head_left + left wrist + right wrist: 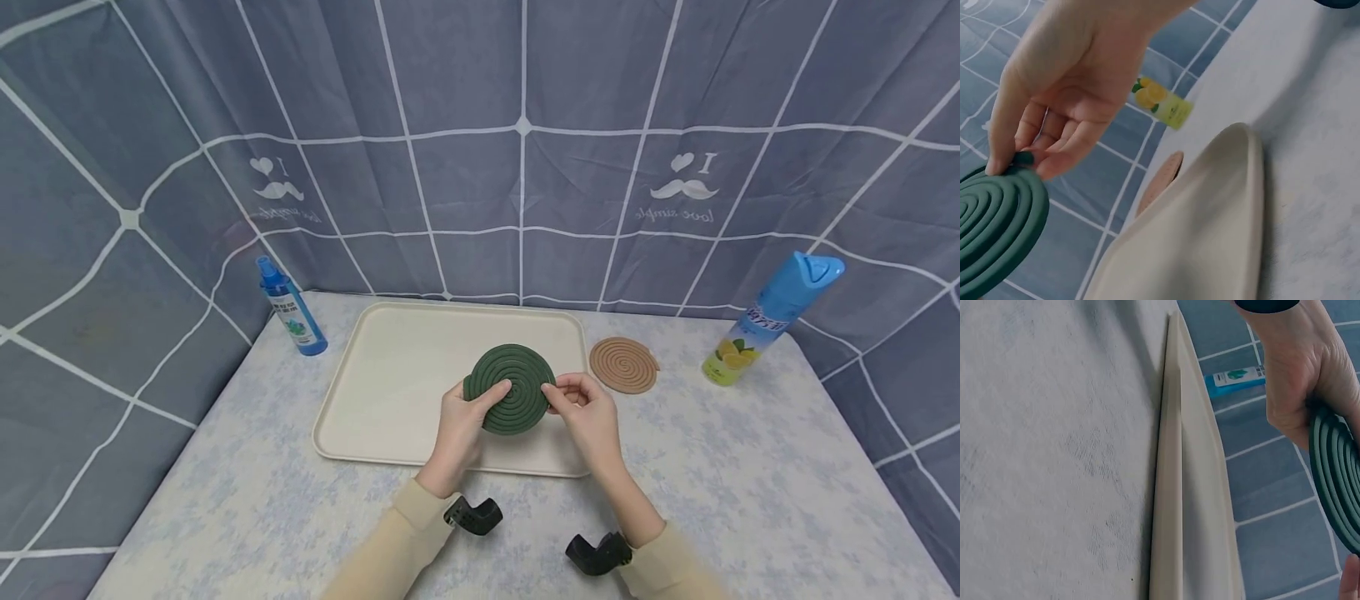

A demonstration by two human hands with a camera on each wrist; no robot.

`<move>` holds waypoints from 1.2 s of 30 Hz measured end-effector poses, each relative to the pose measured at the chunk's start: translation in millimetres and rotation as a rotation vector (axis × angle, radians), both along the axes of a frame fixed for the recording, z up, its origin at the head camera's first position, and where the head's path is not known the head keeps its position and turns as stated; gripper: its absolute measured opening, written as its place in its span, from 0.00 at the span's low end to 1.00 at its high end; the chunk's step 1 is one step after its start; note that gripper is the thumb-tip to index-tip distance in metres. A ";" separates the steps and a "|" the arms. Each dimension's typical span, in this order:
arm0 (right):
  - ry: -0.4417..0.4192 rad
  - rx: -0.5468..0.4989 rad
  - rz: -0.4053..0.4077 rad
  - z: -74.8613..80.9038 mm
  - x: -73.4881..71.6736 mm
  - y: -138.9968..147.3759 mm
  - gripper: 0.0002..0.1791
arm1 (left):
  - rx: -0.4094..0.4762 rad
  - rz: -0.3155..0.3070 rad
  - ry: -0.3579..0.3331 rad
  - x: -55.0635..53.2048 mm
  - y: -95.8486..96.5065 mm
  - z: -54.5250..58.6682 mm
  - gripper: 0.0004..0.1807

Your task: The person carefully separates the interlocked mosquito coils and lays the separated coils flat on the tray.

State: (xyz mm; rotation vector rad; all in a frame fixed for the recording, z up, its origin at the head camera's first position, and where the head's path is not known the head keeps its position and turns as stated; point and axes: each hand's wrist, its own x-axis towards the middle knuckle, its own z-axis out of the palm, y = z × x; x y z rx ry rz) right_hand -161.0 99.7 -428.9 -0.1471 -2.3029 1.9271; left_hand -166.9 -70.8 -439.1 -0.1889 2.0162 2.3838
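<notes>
Above the cream tray [405,367], a dark green mosquito coil [517,365] is held up between both hands, its spiral face turned upward. The left hand [461,425] grips its left side, thumb laid across the top toward the centre and the other fingers hidden underneath. On the opposite side the right hand [592,417] pinches the coil's outer end between thumb and forefinger; the left wrist view shows this end [1022,157] standing slightly off the outer ring. A brown mosquito coil [624,365] lies flat on the table, just right of the tray.
At the back left stands a blue spray bottle [292,308]. A spray can [772,321] with a blue cap and lemon print stands at the right. The marbled table [247,500] meets a grey-blue gridded curtain [465,183] behind the tray.
</notes>
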 end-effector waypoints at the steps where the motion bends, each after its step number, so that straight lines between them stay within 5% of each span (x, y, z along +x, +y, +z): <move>1: 0.001 -0.009 -0.007 -0.3 0.6 -1.2 0.10 | 0.021 0.002 0.005 0.4 0.9 -1.2 0.22; 4: -0.013 0.014 -0.016 -0.1 2.0 -2.3 0.09 | 0.020 0.004 0.019 1.2 1.0 -3.9 0.21; 12: 0.010 0.238 0.074 5.6 1.2 6.5 0.09 | -0.256 -0.043 0.088 1.5 -9.2 -0.3 0.18; 22: 0.061 0.289 0.126 10.7 -1.9 11.1 0.12 | -0.409 -0.143 0.132 -0.1 -9.1 6.5 0.16; 30: -0.044 0.238 0.160 12.3 -2.7 14.4 0.11 | -0.433 -0.234 0.125 -4.0 -13.9 9.6 0.16; 36: -0.093 0.143 0.153 11.0 -1.7 12.6 0.12 | -0.353 -0.198 0.120 -0.7 -13.9 5.4 0.21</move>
